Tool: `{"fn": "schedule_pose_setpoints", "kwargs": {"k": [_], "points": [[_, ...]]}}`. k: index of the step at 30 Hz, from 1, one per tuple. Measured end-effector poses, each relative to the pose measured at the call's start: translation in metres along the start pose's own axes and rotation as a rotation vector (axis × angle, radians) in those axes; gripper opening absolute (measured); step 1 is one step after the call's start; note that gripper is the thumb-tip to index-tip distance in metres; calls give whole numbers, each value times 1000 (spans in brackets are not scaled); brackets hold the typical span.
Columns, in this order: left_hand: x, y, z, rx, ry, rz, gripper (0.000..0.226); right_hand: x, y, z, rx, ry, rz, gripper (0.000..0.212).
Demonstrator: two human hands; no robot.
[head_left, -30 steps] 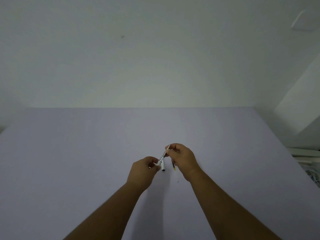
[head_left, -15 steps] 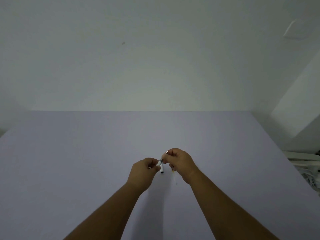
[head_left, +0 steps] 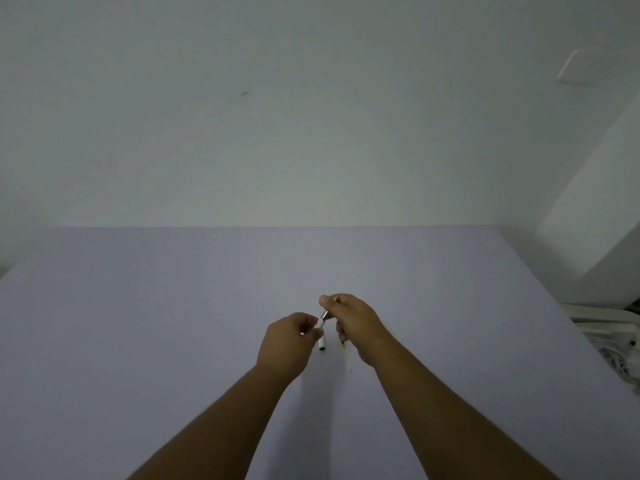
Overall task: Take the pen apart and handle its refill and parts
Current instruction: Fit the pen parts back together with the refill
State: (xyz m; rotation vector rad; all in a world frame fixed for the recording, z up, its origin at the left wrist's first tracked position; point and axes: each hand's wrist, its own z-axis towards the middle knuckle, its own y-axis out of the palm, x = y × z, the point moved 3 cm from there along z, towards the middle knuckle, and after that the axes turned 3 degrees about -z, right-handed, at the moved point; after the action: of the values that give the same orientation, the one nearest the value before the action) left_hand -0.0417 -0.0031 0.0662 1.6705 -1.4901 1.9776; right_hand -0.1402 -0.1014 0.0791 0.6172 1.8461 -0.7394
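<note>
Work surface and surrounding room

A pale lilac table [head_left: 173, 323] is set against a plain white wall [head_left: 277, 133]; dim, even lighting is observed.

Two hands are meeting above the middle of the table [head_left: 138, 341], the left hand [head_left: 289, 344] sitting just left of the right hand [head_left: 356, 323], a pen [head_left: 320, 323] spanning between them, and a small pen part [head_left: 322, 344] lying on the table beneath.
</note>
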Motion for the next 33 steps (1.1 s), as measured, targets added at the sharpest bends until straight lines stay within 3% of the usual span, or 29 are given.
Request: {"fn": "schedule_pose_setpoints", "kwargs": {"k": [2,5,7,11,15,19,23,27,29,31,33], "points": [[2,-1,2,1,1,9,19,1,-1,0,-4,-7,56,15],[5,2,3,-5,18,43,20,4,-2,2,77,2,-84,36],[4,3,3,-1,21,33,20,4,-3,3,78,10,-80,39],[6,2,9,12,7,36,21,2,-6,4,-31,-36,29,8],[10,5,11,12,29,82,24,2,-7,8,48,12,-53,31],[11,4,14,14,14,68,23,2,-11,8,-48,-19,83,6],[13,8,14,-5,28,110,24,3,-13,10,51,20,-42,37],[12,6,16,-4,14,83,23,3,-13,10,-59,-19,57,6],[14,6,16,-8,27,104,24,3,-14,10,-26,-21,32,15],[16,8,14,-12,51,122,24,4,-14,12,49,26,-36,42],[16,9,14,-11,49,103,23,5,-13,13,46,43,-18,43]]}}
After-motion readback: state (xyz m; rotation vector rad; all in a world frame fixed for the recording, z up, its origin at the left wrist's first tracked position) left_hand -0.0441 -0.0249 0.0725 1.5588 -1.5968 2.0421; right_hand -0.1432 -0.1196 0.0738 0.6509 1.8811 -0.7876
